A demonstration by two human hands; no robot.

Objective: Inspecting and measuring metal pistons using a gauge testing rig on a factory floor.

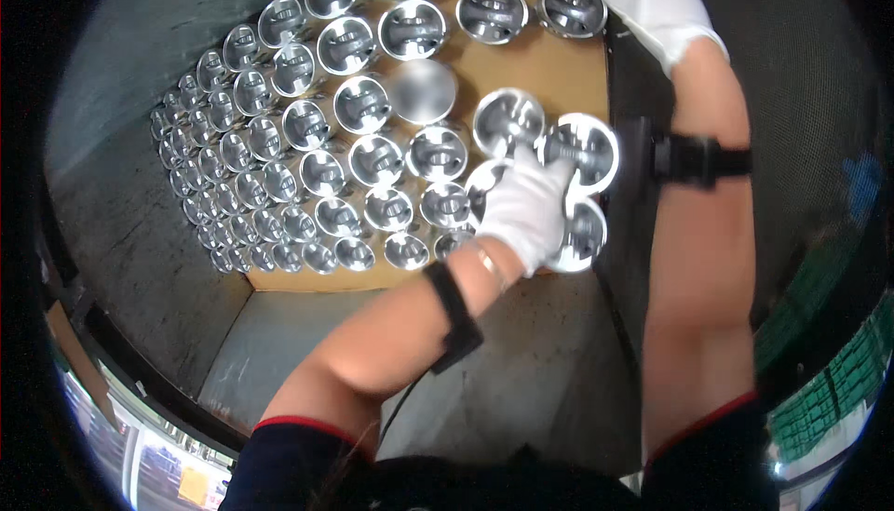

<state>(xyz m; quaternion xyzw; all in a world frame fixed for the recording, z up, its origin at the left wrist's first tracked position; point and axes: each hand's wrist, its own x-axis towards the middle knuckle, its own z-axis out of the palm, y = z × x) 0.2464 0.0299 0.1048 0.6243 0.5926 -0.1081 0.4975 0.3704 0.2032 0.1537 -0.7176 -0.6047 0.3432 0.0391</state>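
Observation:
Silvery metal pistons (375, 159) stand in close rows with their hollow ends up. My left hand (529, 208), in a white glove, reaches down into a tilted cluster of several pistons, among them an upper-left piston (508, 121), an upper-right piston (589, 153) and a lower-right piston (582, 235). Its fingers grip in among their hollows, and the fingertips are partly hidden. My right hand (663, 10), also white-gloved, is open at the far right, its thumb by the rim of a corner piston (572, 8). The other fingers run partly out of view at the top edge.
The pistons stand on a brown cardboard sheet (549, 73) inside a deep, dark-walled bin, with a grey left wall (140, 222) and a dark right wall (792, 120). A bare grey metal floor (521, 353) lies nearest me. Green mesh (829, 390) shows outside at lower right.

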